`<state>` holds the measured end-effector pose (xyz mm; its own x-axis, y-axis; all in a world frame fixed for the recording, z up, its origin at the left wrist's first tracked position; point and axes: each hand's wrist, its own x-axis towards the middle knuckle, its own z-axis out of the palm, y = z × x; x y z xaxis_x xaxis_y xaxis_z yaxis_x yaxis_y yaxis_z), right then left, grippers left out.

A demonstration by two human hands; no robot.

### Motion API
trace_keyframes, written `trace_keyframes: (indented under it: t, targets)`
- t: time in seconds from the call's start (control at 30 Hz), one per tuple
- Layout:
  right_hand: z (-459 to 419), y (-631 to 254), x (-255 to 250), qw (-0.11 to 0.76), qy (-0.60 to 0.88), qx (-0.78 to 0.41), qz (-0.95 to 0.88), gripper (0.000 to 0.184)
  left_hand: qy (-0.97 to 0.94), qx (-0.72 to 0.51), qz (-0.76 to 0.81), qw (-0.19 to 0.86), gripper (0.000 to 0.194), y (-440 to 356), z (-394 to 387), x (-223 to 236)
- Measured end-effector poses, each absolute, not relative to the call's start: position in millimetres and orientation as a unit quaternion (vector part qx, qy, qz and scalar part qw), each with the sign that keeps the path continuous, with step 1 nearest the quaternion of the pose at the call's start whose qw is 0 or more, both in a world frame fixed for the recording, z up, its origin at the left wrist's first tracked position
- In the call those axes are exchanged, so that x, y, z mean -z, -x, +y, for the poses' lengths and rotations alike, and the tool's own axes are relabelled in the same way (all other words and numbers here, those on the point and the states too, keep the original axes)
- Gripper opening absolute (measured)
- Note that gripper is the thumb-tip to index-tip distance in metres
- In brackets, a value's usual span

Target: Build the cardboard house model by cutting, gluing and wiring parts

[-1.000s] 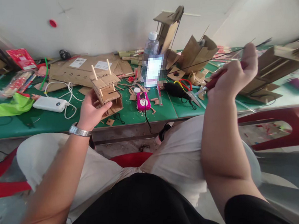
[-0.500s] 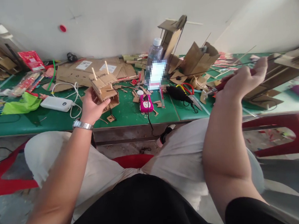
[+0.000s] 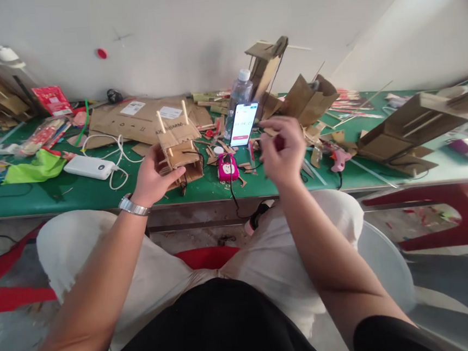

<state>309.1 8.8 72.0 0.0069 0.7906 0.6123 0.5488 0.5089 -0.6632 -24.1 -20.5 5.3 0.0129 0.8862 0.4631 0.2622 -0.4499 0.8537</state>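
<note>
My left hand [image 3: 157, 171] is closed around the side of a small cardboard box model [image 3: 180, 147], with the thumb lying along its front. Two pale wooden sticks [image 3: 185, 112] stand up from the model's top, and its front is open. A dark cord loops at the model's side. Beyond the pink gadget [image 3: 228, 168] with a white face, my right hand [image 3: 284, 152] hovers over the table with fingers curled together; whatever they pinch is hidden. Just left of that hand a lit phone [image 3: 244, 124] leans upright on a clear bottle [image 3: 241, 90].
The green table [image 3: 76, 197] carries a white power bank [image 3: 88, 165], flat cardboard [image 3: 110, 123] and scraps. To the right are a pink glue gun [image 3: 340, 158], scissors [image 3: 313, 171] and a large cardboard structure [image 3: 402, 130]. A tall cardboard piece [image 3: 267, 66] stands behind the bottle.
My right hand has come in from the far right to beside the phone; the dark cord stretched toward it no longer shows taut. The cardboard model has shifted slightly right and nearer in my left hand.
</note>
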Motion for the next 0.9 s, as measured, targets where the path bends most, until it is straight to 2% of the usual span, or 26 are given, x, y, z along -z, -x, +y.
trace_keyframes:
  t: [0.1,0.17,0.3,0.57,0.73,0.9]
  targets:
    - [-6,-269,-59,0.444,0.454,-0.185,-0.750,0.050,-0.672,-0.532,0.437,0.274,0.084,16,-27,-9]
    - [-8,-252,-52,0.397,0.439,-0.232,-0.772,0.048,-0.679,-0.525,0.435,0.273,0.084,12,-30,-11]
    - [-5,-241,-47,0.330,0.437,-0.309,-0.778,0.025,-0.679,-0.529,0.433,0.267,0.085,12,-30,-13]
    - [-11,-262,-95,0.375,0.339,-0.491,-0.710,0.052,-0.674,-0.534,0.450,0.241,0.089,23,-20,-11]
    - [-3,-268,-144,0.405,0.297,-0.490,-0.712,0.049,-0.686,-0.541,0.420,0.245,0.086,28,2,-25]
    - [15,-273,-172,0.425,0.262,-0.471,-0.728,0.043,-0.692,-0.516,0.402,0.303,0.084,43,30,-45]
